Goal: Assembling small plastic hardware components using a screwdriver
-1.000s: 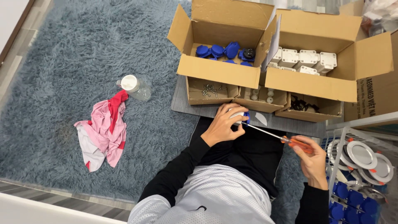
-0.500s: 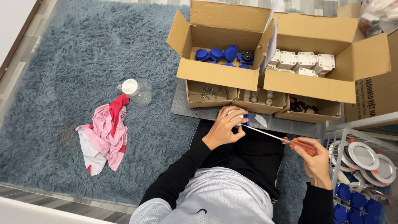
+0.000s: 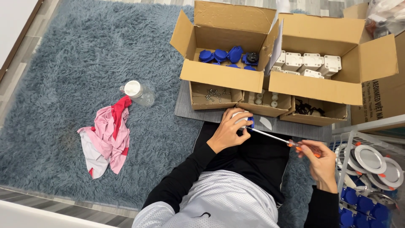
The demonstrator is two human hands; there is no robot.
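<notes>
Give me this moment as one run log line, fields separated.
left hand: holds white-blue part | right hand: holds screwdriver, tip at part | boxes: open

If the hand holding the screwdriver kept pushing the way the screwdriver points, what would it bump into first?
Probably the small white and blue part held in the left hand. The right hand aims the screwdriver up-left, and its tip already sits at that part, though depth is hard to judge.

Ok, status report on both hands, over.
Left hand grips white-and-blue part. Right hand holds screwdriver, tip at part. Nothing in between.
</notes>
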